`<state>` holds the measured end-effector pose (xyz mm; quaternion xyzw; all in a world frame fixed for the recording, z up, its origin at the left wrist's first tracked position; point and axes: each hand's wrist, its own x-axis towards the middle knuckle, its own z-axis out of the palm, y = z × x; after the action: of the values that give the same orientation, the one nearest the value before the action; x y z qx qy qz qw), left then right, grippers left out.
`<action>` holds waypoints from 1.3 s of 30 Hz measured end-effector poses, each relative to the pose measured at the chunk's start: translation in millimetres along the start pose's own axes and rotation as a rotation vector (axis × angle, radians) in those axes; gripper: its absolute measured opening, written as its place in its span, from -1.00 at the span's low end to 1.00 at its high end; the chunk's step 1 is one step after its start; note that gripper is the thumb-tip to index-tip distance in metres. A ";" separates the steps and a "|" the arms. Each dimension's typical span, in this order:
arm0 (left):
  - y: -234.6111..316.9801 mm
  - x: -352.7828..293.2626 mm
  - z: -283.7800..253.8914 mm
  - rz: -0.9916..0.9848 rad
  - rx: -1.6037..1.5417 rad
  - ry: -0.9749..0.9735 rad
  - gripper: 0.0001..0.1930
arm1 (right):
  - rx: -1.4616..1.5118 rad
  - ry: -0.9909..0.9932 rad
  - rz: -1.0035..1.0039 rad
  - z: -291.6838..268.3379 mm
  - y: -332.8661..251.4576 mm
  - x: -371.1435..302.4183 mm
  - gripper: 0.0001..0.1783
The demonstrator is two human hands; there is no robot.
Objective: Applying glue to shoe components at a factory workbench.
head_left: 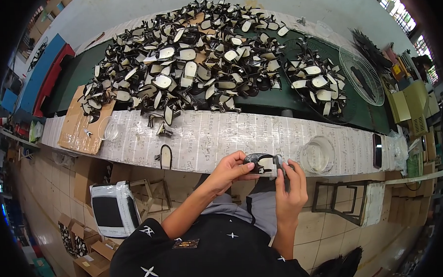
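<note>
Just off the table's near edge, my hands hold a black shoe part [266,164] with a cream inner face between them. My left hand [228,174] is closed on its left end, thumb on top. The fingers of my right hand [290,187] pinch its right end, where a small greyish piece shows. What exactly the right fingertips grip is partly hidden. Another shoe part [166,156], black with a cream oval, lies at the table edge left of my hands. Beyond it rises a large pile of similar shoe parts [190,71].
A clear round bowl [318,154] stands right of my hands; a dark phone [377,151] lies farther right. At left are a cardboard sheet [79,124] and a clear cup [108,129]. A round wire grille [361,75] and more parts [319,81] are at the back right. A stool [114,210] stands below left.
</note>
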<state>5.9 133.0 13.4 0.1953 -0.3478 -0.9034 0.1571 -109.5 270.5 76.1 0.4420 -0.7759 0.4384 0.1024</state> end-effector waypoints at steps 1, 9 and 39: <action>-0.9 0.2 -1.9 -0.008 -0.024 0.002 -0.89 | -0.001 0.001 0.000 -1.0 0.4 -0.1 -0.77; 3.9 2.2 3.1 -0.021 -0.124 0.018 -0.90 | 0.401 -0.005 0.277 1.0 -4.0 -5.1 -0.74; 0.1 2.2 2.6 -0.002 -0.028 -0.005 -0.87 | 0.270 -0.071 0.109 3.8 -5.0 5.8 -0.76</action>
<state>2.8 133.5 14.6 0.1910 -0.3351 -0.9090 0.1579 -108.2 263.0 80.0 0.4240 -0.7359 0.5278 -0.0093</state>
